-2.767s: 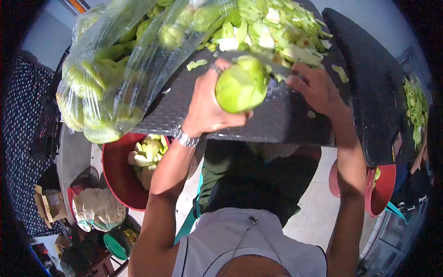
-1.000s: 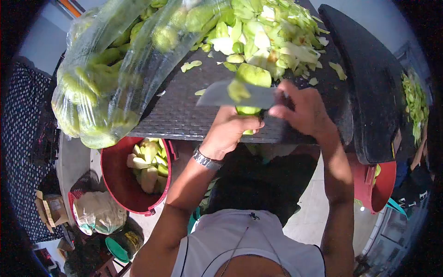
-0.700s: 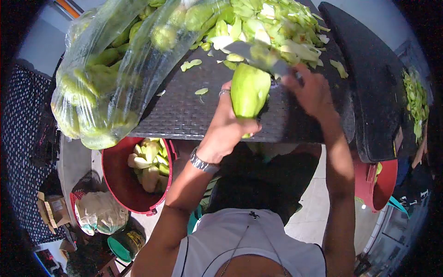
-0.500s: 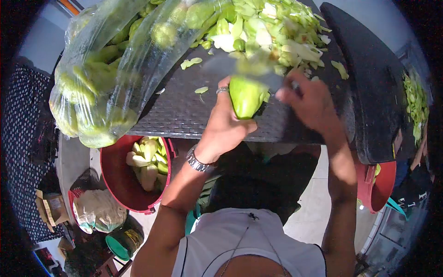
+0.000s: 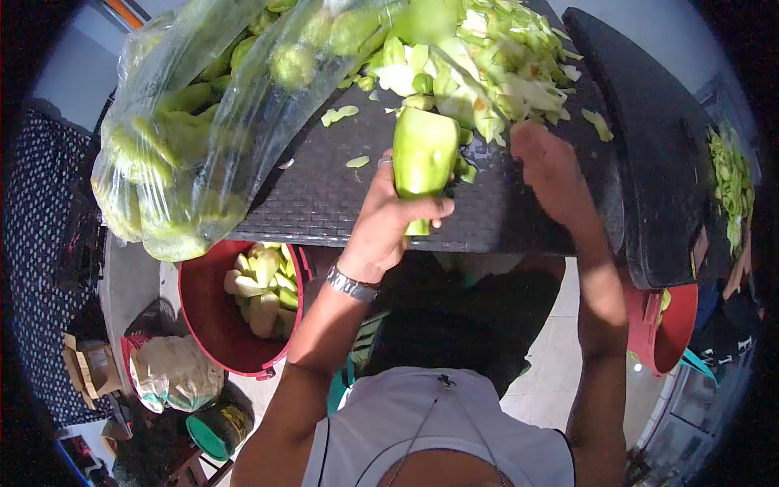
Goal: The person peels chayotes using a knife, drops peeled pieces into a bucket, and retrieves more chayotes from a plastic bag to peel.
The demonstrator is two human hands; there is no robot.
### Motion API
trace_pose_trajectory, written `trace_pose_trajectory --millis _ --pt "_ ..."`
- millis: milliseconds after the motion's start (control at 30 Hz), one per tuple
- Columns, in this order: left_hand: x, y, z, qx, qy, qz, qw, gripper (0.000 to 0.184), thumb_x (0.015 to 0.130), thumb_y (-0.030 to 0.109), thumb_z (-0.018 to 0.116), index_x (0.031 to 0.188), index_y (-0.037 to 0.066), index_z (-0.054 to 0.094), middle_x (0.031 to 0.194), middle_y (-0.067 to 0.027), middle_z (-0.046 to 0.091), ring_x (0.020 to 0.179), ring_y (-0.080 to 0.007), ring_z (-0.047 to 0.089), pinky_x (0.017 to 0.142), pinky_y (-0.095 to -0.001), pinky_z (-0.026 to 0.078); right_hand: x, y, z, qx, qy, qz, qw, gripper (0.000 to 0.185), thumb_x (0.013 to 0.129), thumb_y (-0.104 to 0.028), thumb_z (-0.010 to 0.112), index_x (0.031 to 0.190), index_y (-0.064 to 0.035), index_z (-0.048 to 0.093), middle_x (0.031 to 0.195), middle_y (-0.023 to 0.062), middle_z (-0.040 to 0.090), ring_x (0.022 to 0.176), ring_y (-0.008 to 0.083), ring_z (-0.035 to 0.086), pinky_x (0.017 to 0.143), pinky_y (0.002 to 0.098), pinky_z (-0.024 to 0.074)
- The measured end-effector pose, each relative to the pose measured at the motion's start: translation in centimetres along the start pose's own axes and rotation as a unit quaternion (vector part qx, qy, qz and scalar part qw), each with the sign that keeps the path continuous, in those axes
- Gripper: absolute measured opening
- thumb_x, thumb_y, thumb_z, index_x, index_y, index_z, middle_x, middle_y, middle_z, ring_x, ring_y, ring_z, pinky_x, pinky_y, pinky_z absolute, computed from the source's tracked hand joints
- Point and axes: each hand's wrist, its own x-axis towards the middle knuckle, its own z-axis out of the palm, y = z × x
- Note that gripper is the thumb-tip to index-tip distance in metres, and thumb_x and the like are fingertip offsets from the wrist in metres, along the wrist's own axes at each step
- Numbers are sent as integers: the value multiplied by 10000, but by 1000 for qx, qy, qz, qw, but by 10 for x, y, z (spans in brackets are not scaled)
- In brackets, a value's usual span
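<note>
Squash gripped in left fingers, above bench; knife clenched in right fingers, blade over peelings. Clear bag beside peelings.

Knife & grn pc. blurred, bag & peel pile cut off

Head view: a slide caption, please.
Left hand holds a long green vegetable over a dark woven table near pale peelings.

A cardboard box (flaps open) sits near a pale bag.
</note>
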Motion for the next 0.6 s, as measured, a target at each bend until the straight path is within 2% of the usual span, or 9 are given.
trace_pose_trajectory --millis 33,67,167,267,367,400,433,467,600 --pt "1 1 0 -63 1 -34 997 631 772 -39 748 1325 40 454 1098 -86 644 860 -159 643 644 -311 528 -10 -9 3 0 -18 -20 1000 489 957 -522 646 1057 -44 631 757 165 694 742 413 708 675 465 549" --pt "3 0 -1 -104 -21 -47 993 544 821 37 756 1296 35 492 1032 -98 672 831 -197 659 664 -330 544 -20 -20 6 -1 -36 -43 998 479 947 -515 662 1045 -48 623 747 150 690 722 406 706 660 467 548" --pt "5 -28 -11 -252 -62 -87 962 472 869 64 727 1286 24 509 1030 -132 679 817 -222 665 679 -345 554 -33 -33 22 -57 -52 -135 988 468 902 -507 719 999 -68 589 708 102 672 667 381 702 614 467 544" --pt "0 -36 -10 -425 -67 -169 887 383 901 73 693 1250 13 544 1009 -170 673 797 -268 648 691 -373 551 -33 -26 30 -76 -55 -182 979 489 852 -517 765 961 -90 553 677 75 653 634 366 698 583 467 541" --pt "-4 -33 1 -430 -73 -158 886 351 869 40 676 1194 0 549 1023 -150 643 742 -223 597 652 -344 507 -23 -20 24 -104 -30 -234 966 489 824 -491 796 949 -83 558 660 84 637 620 347 684 565 439 516" --pt "-4 -34 4 -386 -100 -117 910 350 858 30 671 1183 -1 546 1024 -139 633 733 -203 584 641 -332 494 -20 -17 20 -119 -15 -254 960 484 819 -475 806 949 -75 566 655 91 633 617 339 678 560 425 504" --pt "-3 -31 8 -339 -128 -75 929 349 847 20 667 1172 -2 543 1025 -128 624 724 -184 571 629 -319 481 -13 -8 15 -135 -1 -234 963 504 828 -519 779 964 -84 565 668 90 646 624 350 685 566 440 518" --pt "-1 -23 10 -326 -136 -102 930 354 817 -13 651 1153 6 541 1011 -97 600 698 -140 535 601 -288 445 -5 6 10 -151 15 -215 965 528 837 -563 753 980 -92 564 680 90 659 631 361 692 572 454 532" --pt "2 -18 12 -338 -116 -92 930 365 794 -33 646 1143 5 546 1022 -87 595 671 -134 525 589 -265 432 -5 16 12 -135 8 -158 978 589 855 -643 695 1019 -89 580 724 120 690 712 389 717 644 490 560"
